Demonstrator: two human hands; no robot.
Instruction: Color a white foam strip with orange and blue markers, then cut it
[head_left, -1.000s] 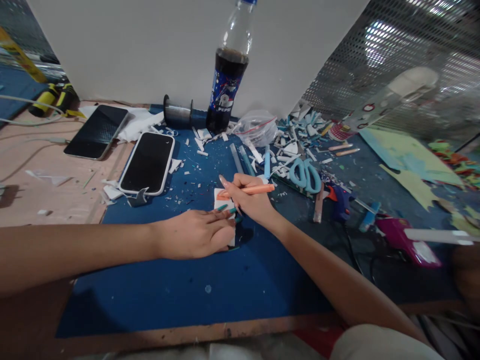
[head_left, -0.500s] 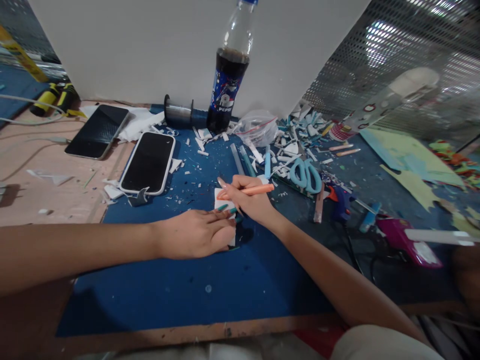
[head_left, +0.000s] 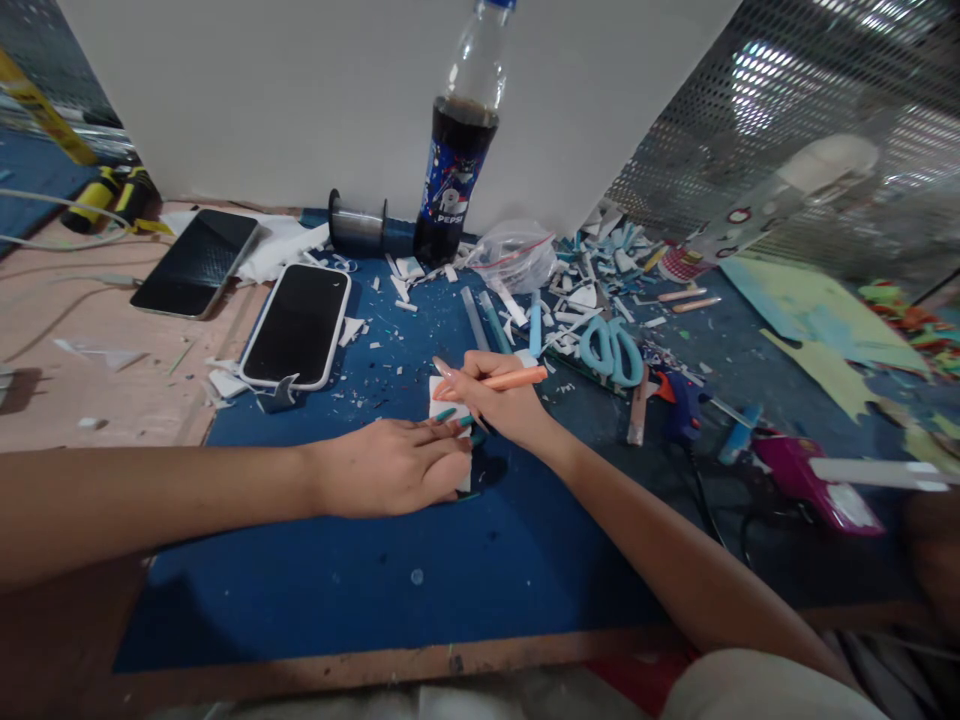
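My left hand (head_left: 394, 465) lies flat on the blue cutting mat (head_left: 360, 570), its fingers pressing down a small white piece (head_left: 441, 405) of foam or card. My right hand (head_left: 499, 400) is closed around an orange craft knife or pen (head_left: 510, 380), with its tip on the white piece just beyond my left fingertips. Most of the white piece is hidden under both hands.
Two phones (head_left: 296, 325) (head_left: 196, 262) lie at the left. A Pepsi bottle (head_left: 457, 150) and a wire spool (head_left: 358, 228) stand by the white board at the back. Teal scissors (head_left: 611, 350), white scraps, a plastic bag (head_left: 514, 258), glue guns (head_left: 814, 490) and coloured paper (head_left: 821, 320) crowd the right.
My right hand with the orange tool has crept slightly leftward over the white piece. My left hand has stayed put.
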